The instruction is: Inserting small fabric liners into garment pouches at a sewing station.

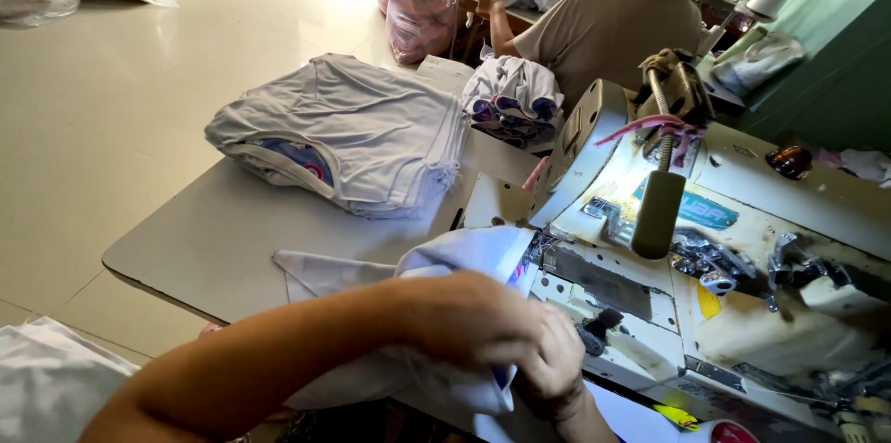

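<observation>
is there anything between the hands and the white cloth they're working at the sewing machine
Nothing visible: the left hand already grips the white cloth beside the sewing machine. The right hand lies mostly hidden beneath it.

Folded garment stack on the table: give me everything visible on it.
The folded garment stack is a pile of pale lavender-white knit pieces, soft and slightly creased. Its layered edges face the sewing machine, and a blue and pink print peeks out at the near left fold. It lies flat on the grey table, beside a smaller printed bundle. No hand touches it.
</observation>
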